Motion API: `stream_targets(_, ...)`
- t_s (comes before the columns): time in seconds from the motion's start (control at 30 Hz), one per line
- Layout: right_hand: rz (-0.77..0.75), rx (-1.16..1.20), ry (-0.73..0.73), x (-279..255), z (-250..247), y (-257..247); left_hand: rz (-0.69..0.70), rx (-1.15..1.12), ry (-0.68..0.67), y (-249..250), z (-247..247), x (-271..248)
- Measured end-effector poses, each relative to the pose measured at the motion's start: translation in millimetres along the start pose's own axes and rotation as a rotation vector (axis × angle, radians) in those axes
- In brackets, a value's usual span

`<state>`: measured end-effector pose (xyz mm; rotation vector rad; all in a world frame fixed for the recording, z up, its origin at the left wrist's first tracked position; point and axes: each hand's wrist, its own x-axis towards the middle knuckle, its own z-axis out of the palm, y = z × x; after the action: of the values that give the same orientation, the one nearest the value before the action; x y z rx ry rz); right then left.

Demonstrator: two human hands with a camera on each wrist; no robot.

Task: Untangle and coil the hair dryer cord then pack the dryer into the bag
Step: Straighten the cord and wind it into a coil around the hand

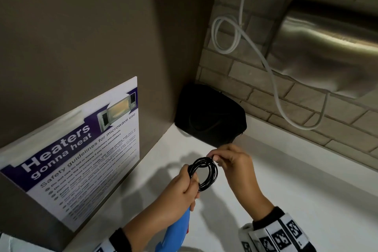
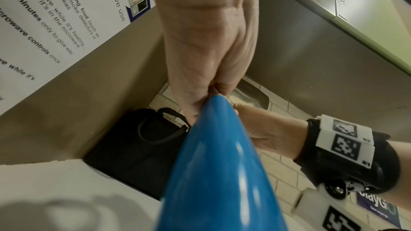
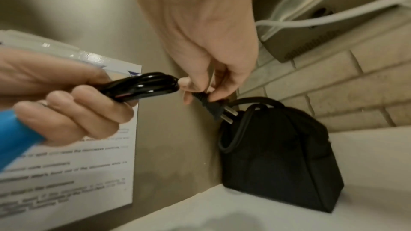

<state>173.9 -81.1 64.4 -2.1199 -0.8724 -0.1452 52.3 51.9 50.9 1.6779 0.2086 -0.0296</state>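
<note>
My left hand [image 1: 185, 185] grips the blue hair dryer's handle [image 1: 177, 231] together with one side of the coiled black cord [image 1: 204, 173]. The dryer handle [image 2: 213, 173] fills the left wrist view, and its body is out of sight. The cord coil [image 3: 142, 86] sticks out past my left fingers [image 3: 73, 111]. My right hand [image 1: 231, 161] pinches the cord's end just behind the two-pin plug [image 3: 214, 107], at the far edge of the coil. The black bag [image 1: 210, 116] stands upright in the corner behind both hands, its handles [image 3: 242, 122] up.
A white counter [image 1: 306, 200] runs under the hands. A microwave safety poster [image 1: 81, 155] hangs on the left wall. On the brick back wall are a steel hand dryer [image 1: 327, 47] and a looped white cable [image 1: 241, 32].
</note>
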Motion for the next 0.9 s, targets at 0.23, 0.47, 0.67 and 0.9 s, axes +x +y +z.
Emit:
stream_targets(0.23,0.567,0.654,-0.062,-8,8,-20,0.035,0.004,0.065,0,9,2)
stream_targets(0.47,0.678,0.876,-0.235,-10,-5,-33,0.021,0.085,0.173,-3,12,5)
stream_targets(0.67,0.484,0.714,-0.369,-19,-9,-39,-0.011,0.057,0.183,-6,12,8)
stream_targets(0.9,0.514,0.782,-0.154,-23,0,-40,0.046,0.081,0.174,0,13,1)
